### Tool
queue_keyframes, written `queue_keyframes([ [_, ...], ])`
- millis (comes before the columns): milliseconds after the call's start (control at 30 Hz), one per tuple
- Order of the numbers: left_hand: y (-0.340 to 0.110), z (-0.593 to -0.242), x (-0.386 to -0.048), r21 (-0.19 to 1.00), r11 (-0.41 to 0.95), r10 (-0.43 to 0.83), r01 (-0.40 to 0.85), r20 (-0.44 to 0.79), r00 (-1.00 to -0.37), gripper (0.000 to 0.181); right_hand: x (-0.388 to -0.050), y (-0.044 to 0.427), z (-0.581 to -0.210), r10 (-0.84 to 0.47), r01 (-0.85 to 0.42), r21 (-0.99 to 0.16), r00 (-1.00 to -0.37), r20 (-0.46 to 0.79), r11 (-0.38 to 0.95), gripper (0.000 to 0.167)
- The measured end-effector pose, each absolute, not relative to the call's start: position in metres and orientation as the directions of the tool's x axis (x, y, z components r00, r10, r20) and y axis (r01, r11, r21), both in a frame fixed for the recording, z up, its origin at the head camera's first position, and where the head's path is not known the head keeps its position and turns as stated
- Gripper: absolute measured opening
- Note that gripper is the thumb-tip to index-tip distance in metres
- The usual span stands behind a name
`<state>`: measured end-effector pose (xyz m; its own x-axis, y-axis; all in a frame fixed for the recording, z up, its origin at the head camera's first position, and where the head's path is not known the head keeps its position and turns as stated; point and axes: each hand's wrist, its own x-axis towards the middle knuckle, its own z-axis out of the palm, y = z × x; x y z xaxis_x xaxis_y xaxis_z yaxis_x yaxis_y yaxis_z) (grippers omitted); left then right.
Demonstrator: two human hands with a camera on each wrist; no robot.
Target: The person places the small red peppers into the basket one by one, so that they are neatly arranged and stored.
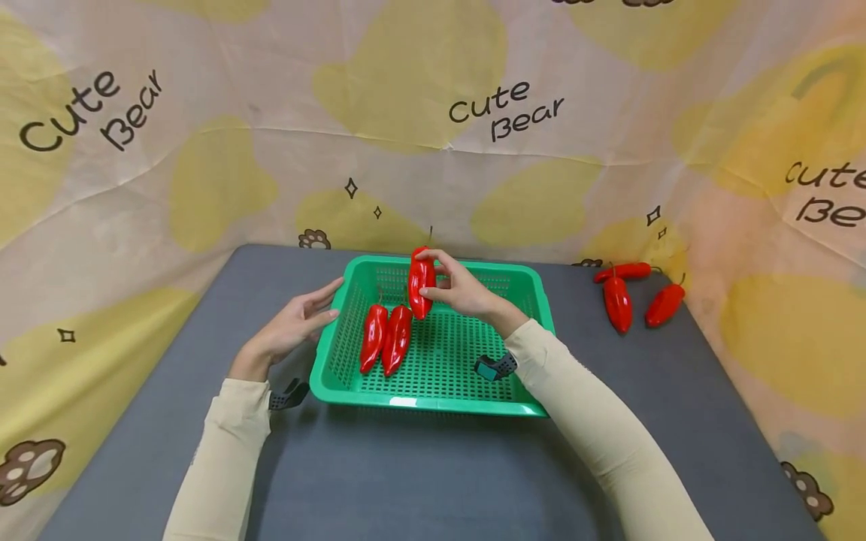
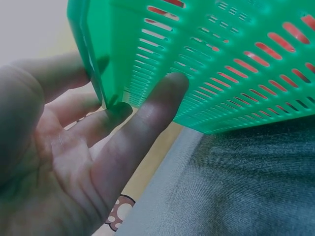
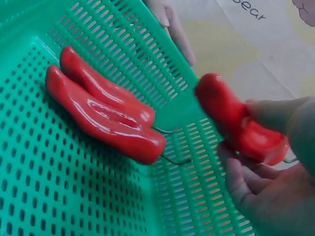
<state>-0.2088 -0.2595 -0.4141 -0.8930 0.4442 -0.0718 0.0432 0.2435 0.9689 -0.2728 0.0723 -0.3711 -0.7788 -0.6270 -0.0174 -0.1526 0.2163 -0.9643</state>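
In the head view my right hand (image 1: 463, 291) pinches a glossy red chili pepper (image 1: 421, 285) between thumb and fingers, above the back of a green plastic basket (image 1: 433, 404). The held pepper (image 3: 221, 105) hangs apart from the basket floor, its thin stem pointing up in the head view. Two more red peppers (image 1: 373, 338) lie side by side on the left part of the basket floor. At the basket's left side rests my left hand (image 1: 294, 323), fingers mostly straight. Up close, the left wrist view has its fingertips (image 2: 170, 88) touching the slotted outer wall and rim.
Three red peppers (image 1: 617, 304) lie in a group on the grey table (image 1: 419, 473) to the right of the basket. A patterned cloth backdrop (image 1: 406, 173) rises behind the table's far edge and along its sides.
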Motion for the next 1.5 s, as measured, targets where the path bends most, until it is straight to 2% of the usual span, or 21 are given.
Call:
queue_keyframes([
  [200,-0.26,-0.414,-0.208,0.966,0.252,0.447,0.065,-0.057,-0.893,0.068,-0.273,0.076,-0.379,-0.695,-0.185,-0.943,-0.716,-0.064,0.278,0.053],
  [500,-0.26,-0.415,-0.209,0.974,0.224,0.442,0.032,-0.072,-0.894,0.068,-0.275,0.079,-0.383,-0.762,-0.221,-0.906,-0.63,-0.149,0.361,0.052],
  [733,-0.259,-0.416,-0.211,0.969,0.241,0.438,0.047,-0.066,-0.897,0.068,-0.276,0.082,-0.386,-0.844,-0.296,-0.858,-0.474,-0.249,0.42,0.056],
  [800,-0.258,-0.416,-0.211,0.969,0.243,0.441,0.05,-0.065,-0.895,0.068,-0.276,0.084,-0.386,-0.847,-0.315,-0.839,-0.452,-0.279,0.445,0.056],
  [1100,-0.262,-0.416,-0.208,0.962,0.269,0.421,0.041,-0.079,-0.903,0.069,-0.276,0.081,-0.391,-0.796,-0.314,-0.756,-0.43,-0.425,0.574,0.054],
  [1233,-0.261,-0.415,-0.207,0.96,0.279,0.409,0.034,-0.086,-0.908,0.069,-0.275,0.082,-0.391,-0.763,-0.314,-0.723,-0.468,-0.447,0.616,0.054],
  [1500,-0.259,-0.414,-0.21,0.971,0.234,0.441,0.051,-0.059,-0.896,0.069,-0.274,0.079,-0.4,-0.729,-0.231,-0.747,-0.517,-0.449,0.624,0.05],
])
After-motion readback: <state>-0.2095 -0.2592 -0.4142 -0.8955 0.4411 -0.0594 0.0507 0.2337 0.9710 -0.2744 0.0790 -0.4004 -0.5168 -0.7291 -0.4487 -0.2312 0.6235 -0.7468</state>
